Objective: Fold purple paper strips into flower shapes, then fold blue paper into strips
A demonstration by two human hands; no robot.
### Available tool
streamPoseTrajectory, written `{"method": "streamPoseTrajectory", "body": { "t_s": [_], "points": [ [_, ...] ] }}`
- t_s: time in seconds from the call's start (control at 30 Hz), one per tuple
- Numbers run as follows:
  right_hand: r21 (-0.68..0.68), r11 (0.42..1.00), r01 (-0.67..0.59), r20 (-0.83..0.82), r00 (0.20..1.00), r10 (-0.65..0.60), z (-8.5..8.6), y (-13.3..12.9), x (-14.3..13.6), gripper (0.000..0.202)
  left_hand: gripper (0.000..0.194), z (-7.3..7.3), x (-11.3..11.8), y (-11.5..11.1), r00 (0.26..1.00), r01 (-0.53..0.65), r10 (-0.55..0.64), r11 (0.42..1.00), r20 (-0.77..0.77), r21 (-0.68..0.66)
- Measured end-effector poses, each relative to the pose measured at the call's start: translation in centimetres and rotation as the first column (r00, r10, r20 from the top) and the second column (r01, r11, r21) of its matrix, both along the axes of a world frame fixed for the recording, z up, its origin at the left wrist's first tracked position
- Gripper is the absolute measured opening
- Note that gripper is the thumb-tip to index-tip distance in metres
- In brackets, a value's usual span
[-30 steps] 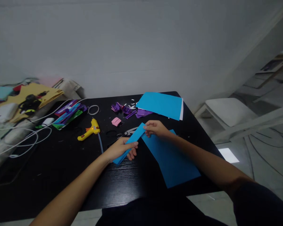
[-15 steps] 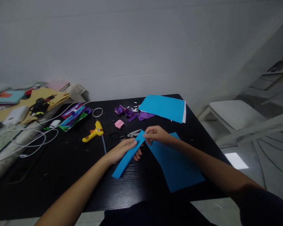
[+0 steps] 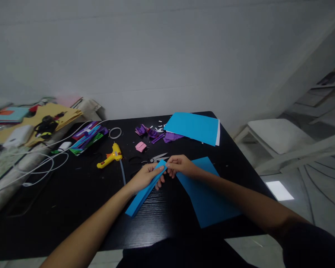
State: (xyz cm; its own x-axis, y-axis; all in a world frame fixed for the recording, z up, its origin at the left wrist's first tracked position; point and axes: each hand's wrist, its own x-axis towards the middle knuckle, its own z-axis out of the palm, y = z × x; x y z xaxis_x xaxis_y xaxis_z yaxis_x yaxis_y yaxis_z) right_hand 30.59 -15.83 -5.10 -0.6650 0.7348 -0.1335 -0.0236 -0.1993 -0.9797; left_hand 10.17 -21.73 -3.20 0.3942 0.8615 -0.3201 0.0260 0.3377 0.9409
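Note:
A folded blue paper strip (image 3: 141, 197) slants over the front of the black table. My left hand (image 3: 146, 176) is closed around it, thumb on top and fingers beneath. At its far end my right hand (image 3: 181, 165) pinches the edge of the strip between thumb and fingertips. Under my right forearm lies a larger blue paper sheet (image 3: 209, 201), partly hidden by the arm. Just beyond my hands are scissors (image 3: 158, 158), their handles partly in the dark.
A yellow glue gun (image 3: 111, 156) and a tape roll (image 3: 115, 133) lie left of my hands. Behind are a pink paper piece (image 3: 141, 146), purple scraps (image 3: 173, 137) and a blue sheet stack (image 3: 194, 127). White cables (image 3: 51, 160) and folded coloured papers (image 3: 88, 137) occupy the left.
The strip has shifted slightly left and toward me with both hands. Its layered edge shows more now. My right hand has moved a little left and down along with it.

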Motion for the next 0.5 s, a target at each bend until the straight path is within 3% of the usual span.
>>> {"method": "streamPoseTrajectory", "body": {
  "t_s": [0.37,0.5],
  "points": [
    [0.081,0.997,0.015,-0.001,1.000,-0.015,-0.9,-0.3,-0.3,0.043,0.046,0.2,0.0,-0.2,1.000,0.019,-0.019,1.000,-0.002,-0.009],
    [0.043,0.999,0.025,-0.052,0.998,-0.023,-0.5,-0.4,-0.2,0.037,0.047,0.3,0.0,-0.1,1.000,0.001,-0.001,1.000,0.003,-0.023]
  ]
}}
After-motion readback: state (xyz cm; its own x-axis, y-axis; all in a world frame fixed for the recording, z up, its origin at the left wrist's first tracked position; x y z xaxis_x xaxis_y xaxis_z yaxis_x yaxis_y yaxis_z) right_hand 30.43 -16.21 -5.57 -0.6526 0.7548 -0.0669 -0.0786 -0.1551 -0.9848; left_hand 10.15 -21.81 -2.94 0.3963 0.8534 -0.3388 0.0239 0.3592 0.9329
